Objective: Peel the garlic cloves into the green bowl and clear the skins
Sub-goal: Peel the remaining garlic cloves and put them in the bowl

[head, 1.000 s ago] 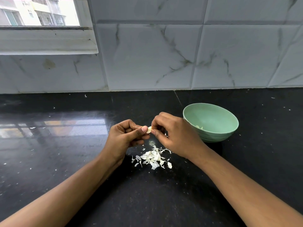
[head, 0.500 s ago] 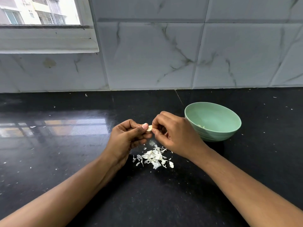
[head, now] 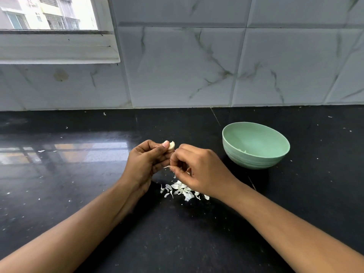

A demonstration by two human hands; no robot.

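Two bare hands work over the black countertop (head: 78, 203), and between them there is one garlic clove (head: 171, 145) in play. The left hand (head: 146, 160) holds it up, pinched between the thumb tip and the curled forefinger, so that the pale clove pokes out just above the thumbnail. The right hand (head: 199, 172) sits just beside and a little lower, its fingers curled in, the thumb and fingertips nipping one thin strip of skin (head: 167, 166) whose pale end sticks out toward the left hand. I cannot tell whether that strip is joined to the clove or free of it. Under the right hand, on the counter, lies one loose pile of skins (head: 183, 191), white papery flakes partly hidden by the hand, too many and too overlapped for me to count. To the right of the hands, near them but not touching, stands the one green bowl (head: 254, 162), upright, with a small pale bit of peeled garlic (head: 241, 151) showing low against its near inner wall; how many pieces are in there I cannot make out. A scatter of tiny white specks dots the counter. Behind it rises a marbled tile wall (head: 197, 66), with one window (head: 49, 14) at the upper left.
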